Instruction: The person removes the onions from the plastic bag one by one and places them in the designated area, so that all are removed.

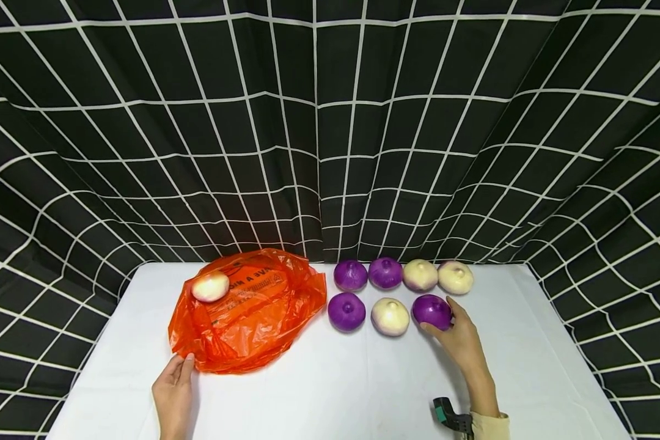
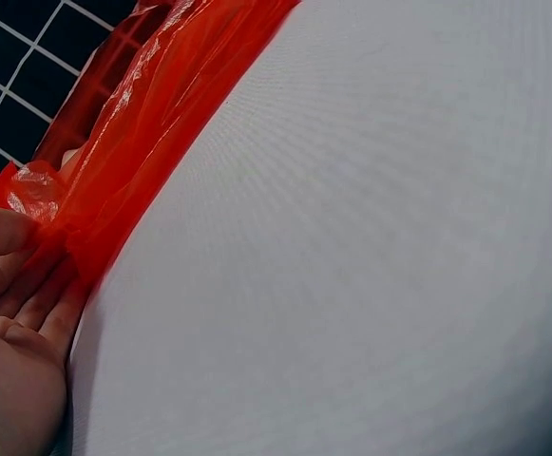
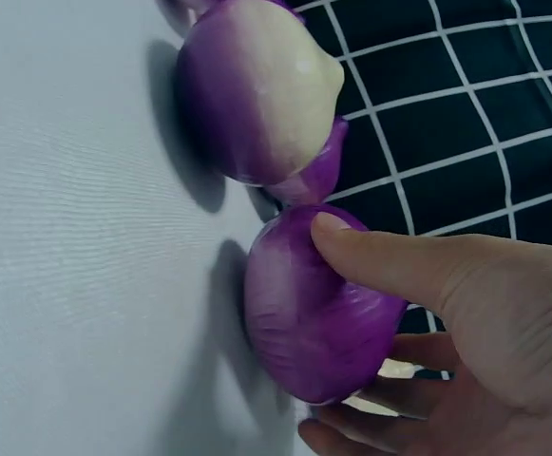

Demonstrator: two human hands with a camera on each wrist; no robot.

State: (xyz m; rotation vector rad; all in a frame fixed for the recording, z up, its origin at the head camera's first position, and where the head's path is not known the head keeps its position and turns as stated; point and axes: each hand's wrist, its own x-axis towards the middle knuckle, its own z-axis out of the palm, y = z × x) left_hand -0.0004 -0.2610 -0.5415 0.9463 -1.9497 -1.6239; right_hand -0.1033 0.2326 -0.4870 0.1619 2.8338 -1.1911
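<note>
My right hand [image 1: 462, 339] grips a purple onion [image 1: 432, 311] at the right end of the front row, thumb on the near side and fingers round the far side. In the right wrist view that onion [image 3: 314, 313] sits between thumb and fingers, close to the white tabletop. At the left, my left hand [image 1: 174, 391] pinches the near edge of an orange-red plastic bag [image 1: 247, 336]. The left wrist view shows the bag's film [image 2: 133, 161] running between thumb and fingers. A whitish onion [image 1: 210, 286] lies at the bag's left part.
Beside the held onion are a cream onion [image 1: 390, 316] and a purple onion [image 1: 346, 311]. Behind them stand purple onions [image 1: 385, 272] and cream onions [image 1: 455, 277] in a row. A black curtain [image 1: 330, 153] with white grid lines encloses the white table [image 1: 330, 391].
</note>
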